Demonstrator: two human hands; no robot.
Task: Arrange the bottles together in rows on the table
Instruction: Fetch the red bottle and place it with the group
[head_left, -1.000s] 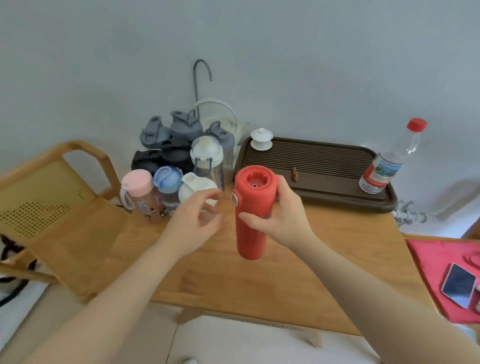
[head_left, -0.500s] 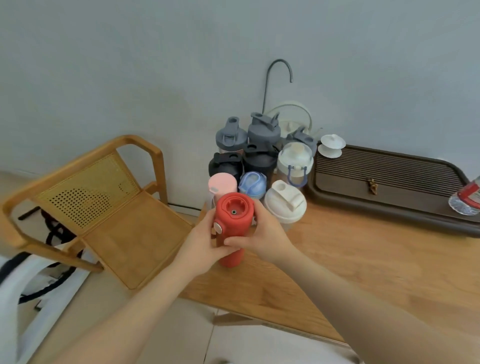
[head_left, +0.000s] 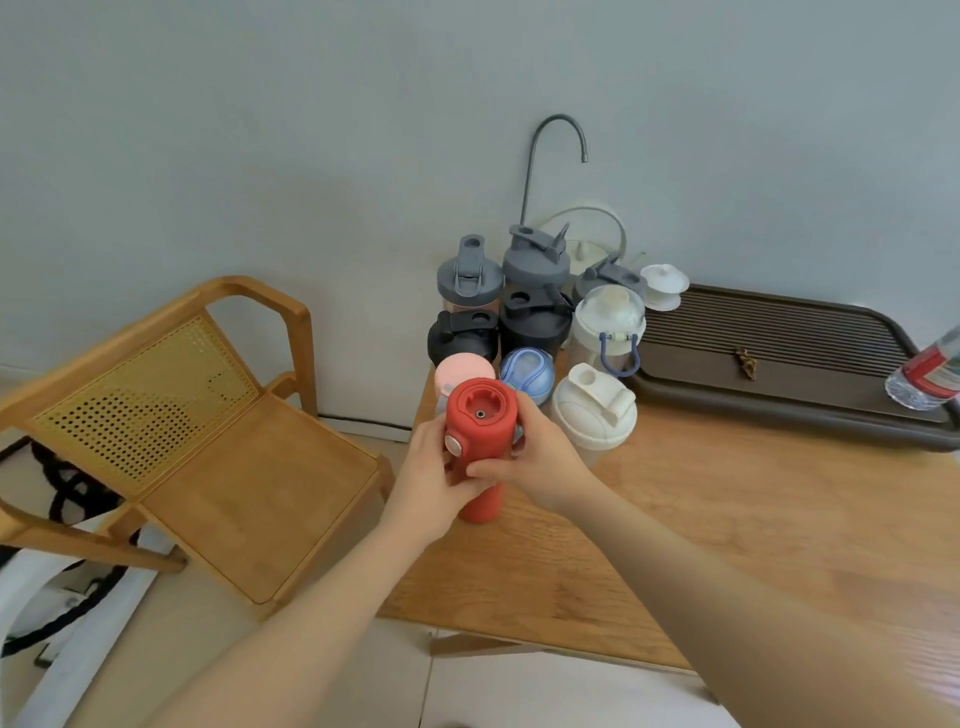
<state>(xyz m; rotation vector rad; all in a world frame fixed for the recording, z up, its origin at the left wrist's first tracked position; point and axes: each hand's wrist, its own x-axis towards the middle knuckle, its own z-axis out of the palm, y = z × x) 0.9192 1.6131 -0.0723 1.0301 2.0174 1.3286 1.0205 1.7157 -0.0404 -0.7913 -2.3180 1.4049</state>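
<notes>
The tall red plastic bottle (head_left: 480, 447) is gripped upright by both the left hand (head_left: 434, 480) and right hand (head_left: 540, 465) at the wooden desk (head_left: 727, 519) corner — apparently to start a new front row (before the pink-capped bottle (head_left: 457, 370)) of the clustered bottles.

Premises appear to be a private home, likely a living or tea corner. Evidence: a wooden bench (head_left: 727, 519) set against a plain painted wall (head_left: 260, 130), carrying a dark slatted tea tray (head_left: 779, 338) with a white lidded cup (head_left: 664, 286) at its corner and a gooseneck water spout (head_left: 550, 150) behind. A rattan-backed wooden chair (head_left: 182, 415) stands beside the bench on a tiled floor (head_left: 519, 691).
</notes>
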